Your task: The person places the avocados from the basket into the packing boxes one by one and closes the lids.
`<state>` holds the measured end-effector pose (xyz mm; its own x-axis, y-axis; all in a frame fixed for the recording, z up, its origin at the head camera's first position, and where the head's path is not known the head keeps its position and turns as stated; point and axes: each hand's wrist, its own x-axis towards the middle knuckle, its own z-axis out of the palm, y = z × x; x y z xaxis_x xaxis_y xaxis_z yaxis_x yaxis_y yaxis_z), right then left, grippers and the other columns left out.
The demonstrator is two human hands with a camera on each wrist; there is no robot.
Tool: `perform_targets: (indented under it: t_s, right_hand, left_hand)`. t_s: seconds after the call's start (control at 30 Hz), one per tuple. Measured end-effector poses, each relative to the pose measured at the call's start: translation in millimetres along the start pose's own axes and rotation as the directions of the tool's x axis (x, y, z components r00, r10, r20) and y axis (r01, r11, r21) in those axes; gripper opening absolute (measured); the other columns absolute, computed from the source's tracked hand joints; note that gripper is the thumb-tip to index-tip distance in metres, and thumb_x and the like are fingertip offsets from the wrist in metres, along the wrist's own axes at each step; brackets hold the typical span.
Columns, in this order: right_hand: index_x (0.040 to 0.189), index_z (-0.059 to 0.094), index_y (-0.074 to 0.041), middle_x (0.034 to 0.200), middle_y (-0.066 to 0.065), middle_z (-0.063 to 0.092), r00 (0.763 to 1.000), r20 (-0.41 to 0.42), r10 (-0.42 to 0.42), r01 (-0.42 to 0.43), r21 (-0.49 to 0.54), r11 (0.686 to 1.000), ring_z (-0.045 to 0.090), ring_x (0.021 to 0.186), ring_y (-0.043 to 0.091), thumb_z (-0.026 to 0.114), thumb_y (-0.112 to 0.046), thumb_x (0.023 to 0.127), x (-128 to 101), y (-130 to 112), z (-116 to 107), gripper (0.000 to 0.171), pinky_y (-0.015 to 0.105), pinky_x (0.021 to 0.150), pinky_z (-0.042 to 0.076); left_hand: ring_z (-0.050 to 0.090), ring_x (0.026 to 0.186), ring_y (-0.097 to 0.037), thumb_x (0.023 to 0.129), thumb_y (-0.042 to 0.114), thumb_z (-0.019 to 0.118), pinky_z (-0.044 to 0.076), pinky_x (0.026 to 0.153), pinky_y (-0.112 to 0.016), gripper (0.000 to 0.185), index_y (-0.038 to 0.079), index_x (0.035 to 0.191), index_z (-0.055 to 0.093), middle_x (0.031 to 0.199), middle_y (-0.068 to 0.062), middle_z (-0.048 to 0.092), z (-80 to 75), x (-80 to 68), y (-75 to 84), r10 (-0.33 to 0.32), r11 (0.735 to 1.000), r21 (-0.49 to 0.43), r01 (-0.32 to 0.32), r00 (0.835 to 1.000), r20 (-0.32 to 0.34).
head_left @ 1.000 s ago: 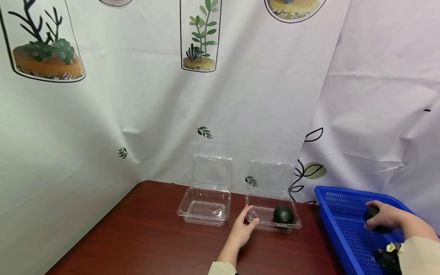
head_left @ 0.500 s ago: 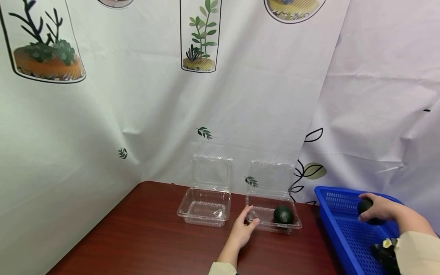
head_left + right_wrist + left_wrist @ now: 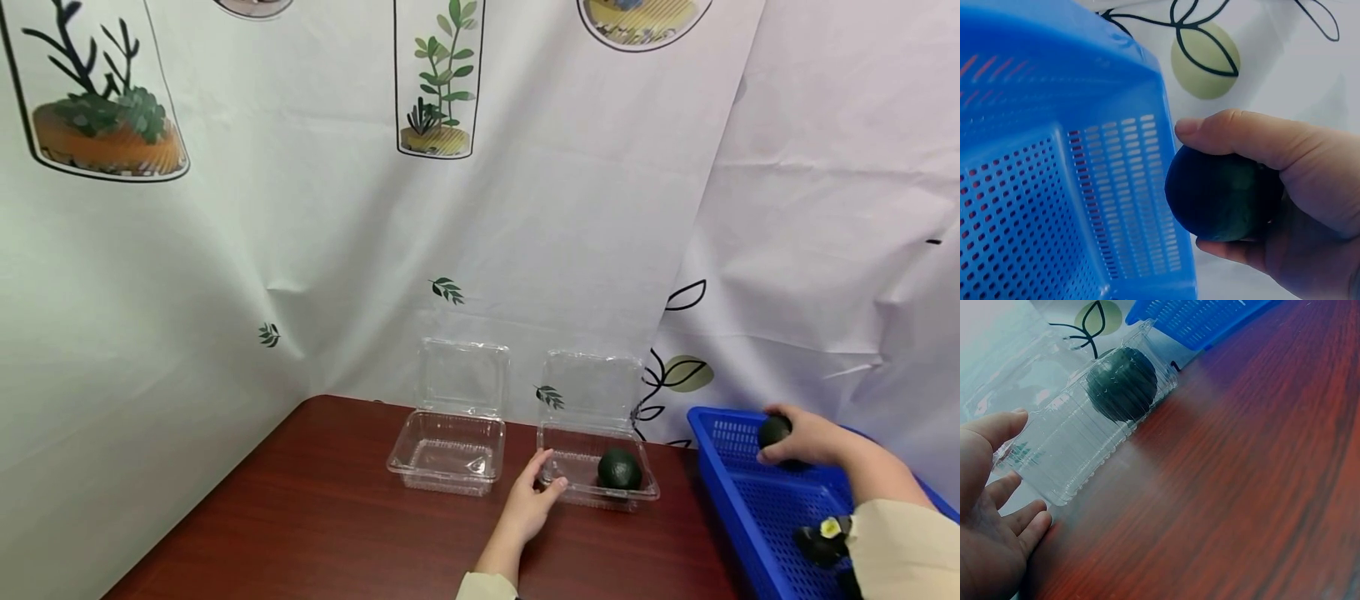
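Observation:
My right hand [image 3: 810, 437] grips a dark green avocado [image 3: 1225, 194] between thumb and fingers, over the blue basket [image 3: 738, 508] in the head view. Another avocado [image 3: 619, 469] lies at the right end of a clear plastic clamshell box [image 3: 573, 467], whose lid [image 3: 592, 387] stands raised. At that box's front left corner is my left hand [image 3: 525, 504], thumb and fingers spread around the corner. The left wrist view has the thumb at the box's upper edge and the fingertips [image 3: 1038, 522] beside its lower end.
A second clear clamshell box [image 3: 450, 450], lid up, stands left of the first on the brown table [image 3: 337, 525]. Inside the basket lie dark items with a small pale flower [image 3: 830, 527], partly behind the right sleeve [image 3: 900, 546]. A printed white cloth [image 3: 337, 250] hangs behind.
My right hand has moved left and slightly up across the basket, carrying the avocado. The left hand and both boxes have stayed where they were.

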<state>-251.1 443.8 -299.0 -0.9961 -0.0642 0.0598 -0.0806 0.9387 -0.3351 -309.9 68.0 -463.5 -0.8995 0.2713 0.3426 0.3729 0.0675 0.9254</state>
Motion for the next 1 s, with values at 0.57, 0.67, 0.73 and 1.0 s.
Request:
perform_targets:
  t_s: [0.57, 0.67, 0.73, 1.0]
  right_hand:
    - [0.122, 0.037, 0.018, 0.096, 0.029, 0.055, 0.998, -0.047, -0.046, 0.046, 0.001, 0.999, 0.055, 0.083, 0.034, 0.078, -0.026, 0.069, 7.5, -27.4, -0.2, 0.08, 0.037, 0.065, 0.044]
    - [0.122, 0.038, 0.017, 0.096, 0.028, 0.056, 0.996, -0.063, -0.067, 0.067, -0.01, 0.998, 0.055, 0.083, 0.034, 0.078, -0.025, 0.069, 8.3, -30.4, 0.6, 0.078, 0.038, 0.066, 0.044]
    - [0.122, 0.039, 0.016, 0.095, 0.027, 0.057, 0.995, -0.07, -0.078, 0.077, -0.015, 0.997, 0.055, 0.082, 0.033, 0.078, -0.026, 0.069, 9.0, -32.5, 0.3, 0.078, 0.038, 0.066, 0.044]
    - [0.125, 0.037, 0.015, 0.094, 0.026, 0.056, 0.994, -0.068, -0.082, 0.08, -0.028, 0.996, 0.055, 0.08, 0.032, 0.077, -0.027, 0.07, 10.3, -42.7, 2.2, 0.08, 0.038, 0.062, 0.044]
  left_hand:
    - [0.039, 0.123, -0.043, 0.088, 0.013, 0.062, 0.038, 0.093, -0.054, 0.048, -0.002, 0.131, 0.048, 0.142, -0.026, 0.033, -2.1, -2.2, 5.2, 0.014, 1.0, -0.024, -0.014, 1.0, 0.006]
    - [0.039, 0.123, -0.043, 0.088, 0.012, 0.062, 0.038, 0.093, -0.054, 0.047, -0.002, 0.131, 0.047, 0.142, -0.026, 0.033, -2.4, -2.8, 5.5, 0.011, 1.0, -0.028, -0.011, 1.0, 0.006]
    - [0.039, 0.123, -0.043, 0.088, 0.013, 0.062, 0.038, 0.093, -0.054, 0.047, -0.002, 0.131, 0.047, 0.142, -0.025, 0.034, -2.7, -3.0, 5.2, 0.006, 1.0, -0.022, -0.006, 1.0, 0.005]
    - [0.039, 0.123, -0.043, 0.088, 0.011, 0.062, 0.038, 0.094, -0.053, 0.047, -0.002, 0.131, 0.047, 0.142, -0.026, 0.033, -1.9, -3.0, 5.1, 0.002, 1.0, -0.02, -0.002, 1.0, 0.006]
